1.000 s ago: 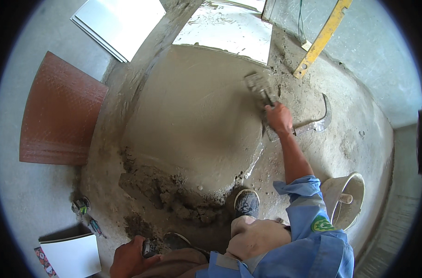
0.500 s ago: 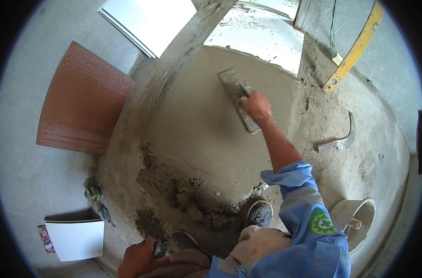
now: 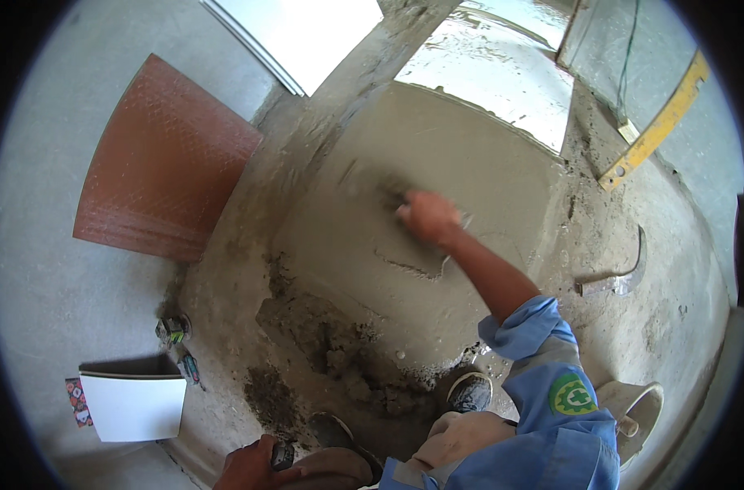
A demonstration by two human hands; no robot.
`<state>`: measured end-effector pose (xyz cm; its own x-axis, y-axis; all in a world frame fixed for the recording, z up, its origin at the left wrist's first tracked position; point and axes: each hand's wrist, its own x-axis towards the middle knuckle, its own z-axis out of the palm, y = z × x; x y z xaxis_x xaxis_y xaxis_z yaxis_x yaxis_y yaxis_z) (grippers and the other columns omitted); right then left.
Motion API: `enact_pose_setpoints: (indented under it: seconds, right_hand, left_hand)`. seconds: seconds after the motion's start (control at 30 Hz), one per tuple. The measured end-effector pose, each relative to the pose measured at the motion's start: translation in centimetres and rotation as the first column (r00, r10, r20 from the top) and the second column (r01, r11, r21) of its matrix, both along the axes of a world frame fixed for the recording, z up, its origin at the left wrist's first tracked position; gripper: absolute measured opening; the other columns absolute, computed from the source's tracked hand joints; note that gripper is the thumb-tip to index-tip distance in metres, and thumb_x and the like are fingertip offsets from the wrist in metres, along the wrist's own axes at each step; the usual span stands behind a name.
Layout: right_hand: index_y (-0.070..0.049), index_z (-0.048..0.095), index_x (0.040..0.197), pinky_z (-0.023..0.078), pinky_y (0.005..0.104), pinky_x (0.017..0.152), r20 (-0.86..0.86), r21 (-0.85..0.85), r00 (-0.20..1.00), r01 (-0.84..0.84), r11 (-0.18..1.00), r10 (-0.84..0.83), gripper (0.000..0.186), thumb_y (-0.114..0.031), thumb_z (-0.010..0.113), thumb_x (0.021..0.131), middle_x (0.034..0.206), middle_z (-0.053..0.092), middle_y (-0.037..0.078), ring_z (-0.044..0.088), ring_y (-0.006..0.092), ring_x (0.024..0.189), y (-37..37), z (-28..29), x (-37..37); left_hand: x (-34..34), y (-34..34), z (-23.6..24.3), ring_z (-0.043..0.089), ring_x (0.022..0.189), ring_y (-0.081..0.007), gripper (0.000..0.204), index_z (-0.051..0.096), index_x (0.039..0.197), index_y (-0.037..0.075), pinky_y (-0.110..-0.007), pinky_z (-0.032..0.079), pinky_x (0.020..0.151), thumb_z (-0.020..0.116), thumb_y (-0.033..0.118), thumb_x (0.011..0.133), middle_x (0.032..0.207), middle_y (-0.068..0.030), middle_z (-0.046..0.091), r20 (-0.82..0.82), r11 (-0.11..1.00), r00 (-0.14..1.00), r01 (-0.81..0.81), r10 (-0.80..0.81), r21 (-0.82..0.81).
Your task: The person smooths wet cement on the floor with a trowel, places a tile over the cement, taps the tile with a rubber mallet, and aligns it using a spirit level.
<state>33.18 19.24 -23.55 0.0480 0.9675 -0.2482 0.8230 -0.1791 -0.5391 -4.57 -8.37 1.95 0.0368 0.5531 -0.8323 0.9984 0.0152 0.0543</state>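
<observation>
R hand (image 3: 431, 218) gripping trowel (image 3: 397, 195); L hand (image 3: 248, 466) grip unclear. Mortar (image 3: 488, 159) mostly smooth; ridge (image 3: 408, 265) by trowel, lumps (image 3: 357, 371) nr shoes (image 3: 470, 393) left.

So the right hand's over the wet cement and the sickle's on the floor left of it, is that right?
Not quite: in the head view, the sickle is on the floor right of the wet cement, not left. The right hand is over the cement.

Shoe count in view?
2. Right shoe: right of the mortar heap. Left shoe: right of the left hand, partly hidden by the leg.
</observation>
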Motion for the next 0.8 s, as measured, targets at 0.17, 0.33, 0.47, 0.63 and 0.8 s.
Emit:
enact_pose_setpoints:
  seconds: [0.17, 0.33, 0.47, 0.63, 0.8]
  right_hand:
    - [-0.004, 0.071, 0.108, 0.056, 0.0483, 0.088, 0.192, 0.071, 0.936, 0.285, 0.956, -0.294, 0.04, -0.04, 0.064, 0.092, 0.109, 0.072, 0.02, 0.07, 0.0368, 0.104, 7.3, -1.4, 6.6]
    - [-0.003, 0.07, 0.11, 0.055, 0.0472, 0.09, 0.148, 0.038, 0.921, 0.359, 0.933, -0.36, 0.043, -0.041, 0.064, 0.091, 0.11, 0.071, 0.021, 0.069, 0.038, 0.105, 10.1, -0.2, 5.4]
    - [-0.006, 0.069, 0.113, 0.053, 0.0471, 0.092, 0.08, 0.014, 0.991, 0.103, 0.995, -0.104, 0.04, -0.039, 0.064, 0.091, 0.111, 0.07, 0.02, 0.067, 0.0378, 0.107, 8.4, -1.6, 0.4]
    - [-0.007, 0.07, 0.107, 0.054, 0.0496, 0.088, -0.078, -0.034, 0.992, -0.1, 0.994, 0.097, 0.034, -0.035, 0.065, 0.09, 0.103, 0.072, 0.019, 0.068, 0.0389, 0.1, 1.2, -0.8, -8.7]
    - [-0.004, 0.068, 0.102, 0.054, 0.0517, 0.083, -0.049, -0.08, 0.964, -0.266, 0.961, 0.263, 0.034, -0.036, 0.064, 0.091, 0.098, 0.071, 0.02, 0.068, 0.0404, 0.095, -5.1, 0.0, -14.3]
  left_hand:
    - [0.4, 0.1, 0.3, 0.065, 0.087, -0.0423, 0.055, 0.052, 0.121, 0.001, -0.047, 0.051, 0.071, 0.076, 0.034, 0.084, 0.096, -0.0261, 0.065, -0.037, 0.995, 0.996, -0.082, 0.08, -0.049]
    - [-0.2, 0.0, 0.4, 0.069, 0.09, -0.0421, 0.08, 0.057, 0.115, 0.0, -0.046, 0.054, 0.079, 0.077, 0.065, 0.074, 0.093, -0.0242, 0.07, -0.126, 0.977, 0.981, -0.162, 0.145, -0.135]
    - [0.3, 0.9, 0.7, 0.069, 0.092, -0.0425, 0.077, 0.056, 0.113, -0.001, -0.048, 0.054, 0.082, 0.074, 0.065, 0.076, 0.096, -0.0247, 0.07, -0.119, 0.973, 0.98, -0.179, 0.163, -0.148]
    - [0.1, 1.5, 0.4, 0.069, 0.091, -0.0436, 0.08, 0.056, 0.117, -0.001, -0.048, 0.054, 0.084, 0.072, 0.066, 0.076, 0.096, -0.0268, 0.069, -0.06, 0.99, 0.995, -0.091, 0.085, -0.104]
    - [0.1, 1.6, 0.0, 0.069, 0.09, -0.0433, 0.081, 0.056, 0.117, -0.001, -0.049, 0.054, 0.083, 0.072, 0.067, 0.076, 0.097, -0.0268, 0.069, -0.02, 0.998, 0.999, 0.025, -0.026, -0.065]
